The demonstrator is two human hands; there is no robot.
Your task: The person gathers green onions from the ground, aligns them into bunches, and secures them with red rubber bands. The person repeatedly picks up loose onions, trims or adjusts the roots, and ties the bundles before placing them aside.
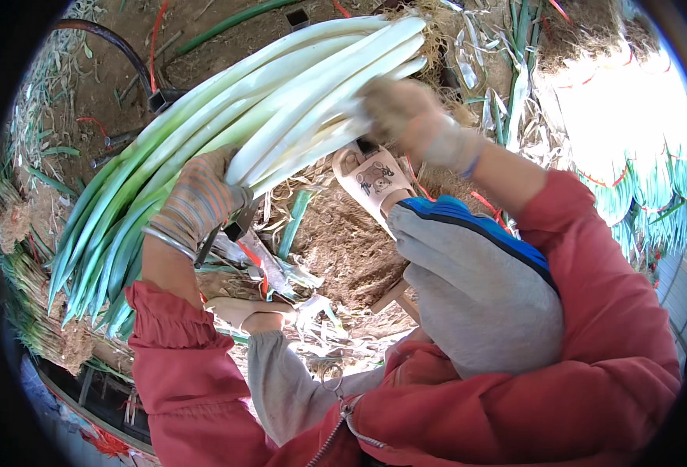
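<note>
A thick bunch of large green onions (296, 87) lies crosswise before me, white shafts and roots at upper right, green leaves fanning to lower left. My left hand (194, 195), in a striped glove, grips the near side of the bunch where white turns green. Beside the white shafts, close to the root end, my right hand (410, 119) is gloved and blurred by motion. Whether its fingers hold a stalk or a loose outer layer cannot be made out. Dark square metal tube ends (241, 225) show under and around the bunch.
Tied green onion bundles (641, 181) stand at right, partly washed out by sunlight. More bundles (45, 303) lie at left. Red ties (155, 46), dry leaf scraps (320, 327) and soil (343, 245) cover the ground. My sandalled foot (375, 178) is below the bunch.
</note>
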